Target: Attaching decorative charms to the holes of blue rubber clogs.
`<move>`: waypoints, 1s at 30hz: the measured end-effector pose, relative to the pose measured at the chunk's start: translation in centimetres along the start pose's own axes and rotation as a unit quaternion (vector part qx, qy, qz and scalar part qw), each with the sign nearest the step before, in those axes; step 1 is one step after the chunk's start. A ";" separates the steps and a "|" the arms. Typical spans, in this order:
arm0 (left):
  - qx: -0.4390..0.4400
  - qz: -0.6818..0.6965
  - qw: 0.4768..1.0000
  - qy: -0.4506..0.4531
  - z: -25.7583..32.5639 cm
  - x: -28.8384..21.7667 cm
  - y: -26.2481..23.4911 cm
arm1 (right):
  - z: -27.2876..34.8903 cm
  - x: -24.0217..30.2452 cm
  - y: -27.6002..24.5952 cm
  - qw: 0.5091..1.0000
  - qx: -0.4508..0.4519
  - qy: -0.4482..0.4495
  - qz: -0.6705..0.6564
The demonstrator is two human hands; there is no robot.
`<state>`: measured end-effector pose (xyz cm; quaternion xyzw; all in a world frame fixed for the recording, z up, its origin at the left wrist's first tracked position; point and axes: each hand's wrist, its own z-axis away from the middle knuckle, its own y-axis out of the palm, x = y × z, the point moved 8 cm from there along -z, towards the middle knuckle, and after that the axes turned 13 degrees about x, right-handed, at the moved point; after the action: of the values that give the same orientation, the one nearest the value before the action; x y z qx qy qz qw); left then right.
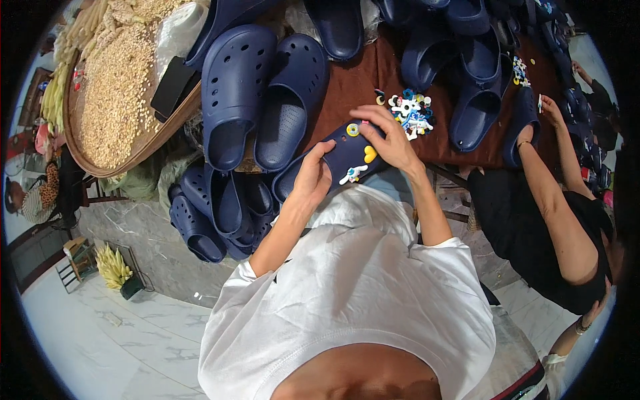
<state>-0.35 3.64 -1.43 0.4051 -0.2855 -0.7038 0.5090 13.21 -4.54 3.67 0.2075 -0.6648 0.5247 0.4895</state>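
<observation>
With the navy clog (333,162) clasped in the closed left hand (312,181) off the bench (363,77) edge, the right hand (390,141) fingers pressing its top could dislodge the yellow heart charm (369,154) (barely seated, I judge).

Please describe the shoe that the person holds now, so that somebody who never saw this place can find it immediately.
Start at the brown table covered with dark blue clogs. At its near edge, the left hand and right hand hold one clog between them. Unlike the plain clogs beside it, this one carries small charms, including a yellow heart.
</observation>
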 end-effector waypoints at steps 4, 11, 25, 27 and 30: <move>-0.029 0.006 1.000 0.008 0.2 0.1 -0.2 | 0.9 -2.7 -3.8 0.985 -0.148 0.075 0.040; -0.046 0.008 0.999 -0.001 0.7 0.1 0.0 | 0.4 -3.0 -5.4 0.946 -0.160 0.093 0.268; -0.060 0.058 0.996 0.013 0.5 0.8 -1.0 | 0.0 -3.2 -5.2 0.942 -0.199 0.059 0.265; -0.062 0.059 0.996 0.016 0.8 0.8 -0.6 | 0.9 -1.8 -5.4 0.963 -0.213 0.064 0.155; -0.058 0.062 0.996 0.026 1.0 1.0 -0.1 | 2.7 0.1 -4.8 0.974 -0.211 0.076 -0.023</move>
<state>-1.39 2.69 -1.26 0.3740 -0.2554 -0.6754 0.5819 15.79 -8.69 6.19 0.0745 -0.7164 0.3758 0.5831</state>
